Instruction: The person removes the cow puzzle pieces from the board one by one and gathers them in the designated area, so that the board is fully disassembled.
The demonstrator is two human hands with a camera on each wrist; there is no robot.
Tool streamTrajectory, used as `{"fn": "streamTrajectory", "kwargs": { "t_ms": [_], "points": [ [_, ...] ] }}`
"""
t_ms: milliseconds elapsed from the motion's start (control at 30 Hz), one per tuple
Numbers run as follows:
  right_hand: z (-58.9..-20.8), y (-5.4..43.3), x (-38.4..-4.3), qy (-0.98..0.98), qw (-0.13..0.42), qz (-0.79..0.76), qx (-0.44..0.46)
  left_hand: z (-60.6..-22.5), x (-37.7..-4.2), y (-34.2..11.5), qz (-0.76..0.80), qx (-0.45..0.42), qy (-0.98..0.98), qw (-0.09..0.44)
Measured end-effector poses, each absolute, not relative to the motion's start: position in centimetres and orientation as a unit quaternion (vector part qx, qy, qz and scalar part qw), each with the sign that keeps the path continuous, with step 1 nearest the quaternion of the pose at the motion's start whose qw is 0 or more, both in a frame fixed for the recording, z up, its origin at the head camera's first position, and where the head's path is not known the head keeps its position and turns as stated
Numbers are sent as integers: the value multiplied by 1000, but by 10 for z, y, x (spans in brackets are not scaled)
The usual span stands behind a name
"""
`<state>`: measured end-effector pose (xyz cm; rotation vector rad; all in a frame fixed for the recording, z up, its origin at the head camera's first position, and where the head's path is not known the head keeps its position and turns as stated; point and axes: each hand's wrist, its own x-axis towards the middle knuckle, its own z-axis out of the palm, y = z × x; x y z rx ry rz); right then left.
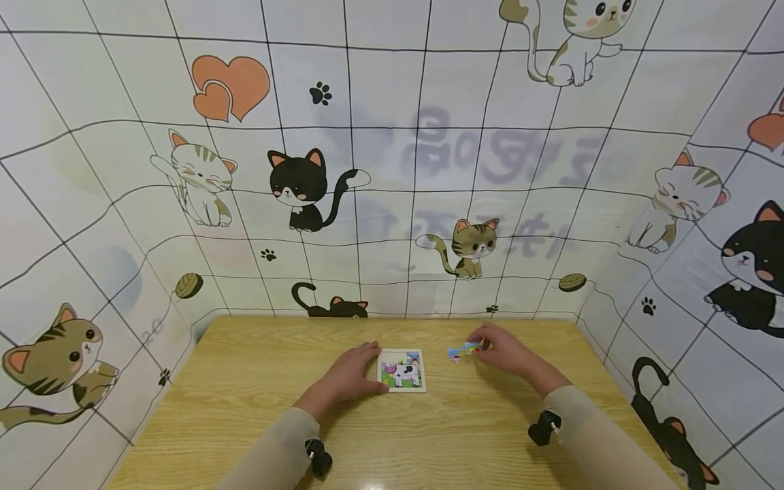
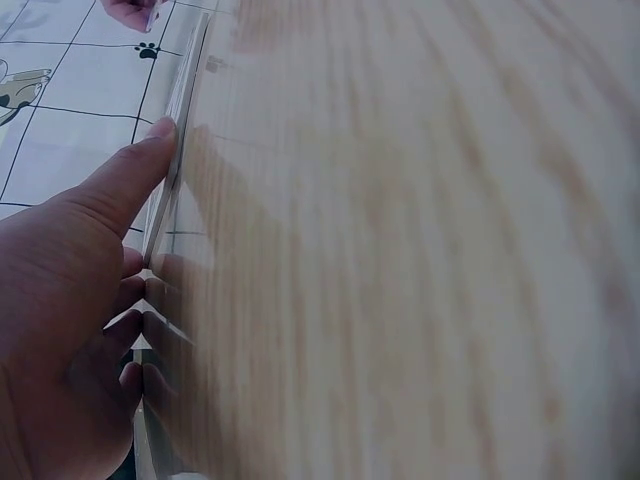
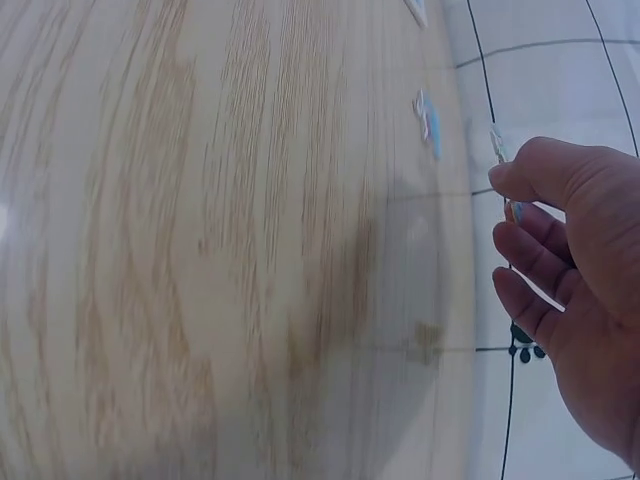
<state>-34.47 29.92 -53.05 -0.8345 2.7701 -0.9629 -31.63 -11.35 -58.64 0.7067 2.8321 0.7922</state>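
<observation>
A small framed jigsaw puzzle (image 1: 401,371) with a cow picture lies flat on the table. My left hand (image 1: 348,376) holds its left side, thumb at the near corner and fingers toward the far one. In the left wrist view, the thumb of the left hand (image 2: 90,260) lies on the thin edge of the puzzle frame (image 2: 180,140). To the right of the frame, my right hand (image 1: 503,350) pinches a colourful jigsaw piece (image 1: 471,348) between thumb and fingers. Another jigsaw piece (image 1: 454,354) rests on the table just left of that hand.
The wooden table (image 1: 263,367) meets a cloth wall (image 1: 392,272) printed with cats along its far edge. More of the same printed cloth hangs at both sides. Small black devices (image 1: 318,457) are strapped at both wrists.
</observation>
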Motion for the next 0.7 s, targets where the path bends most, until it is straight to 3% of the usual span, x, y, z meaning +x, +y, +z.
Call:
{"fn": "streamTrajectory", "kwargs": {
  "t_ms": [700],
  "points": [
    [-539,308,-354,911,63,-328,-243,-587,-316,-113,259,226,937,62]
  ]
}}
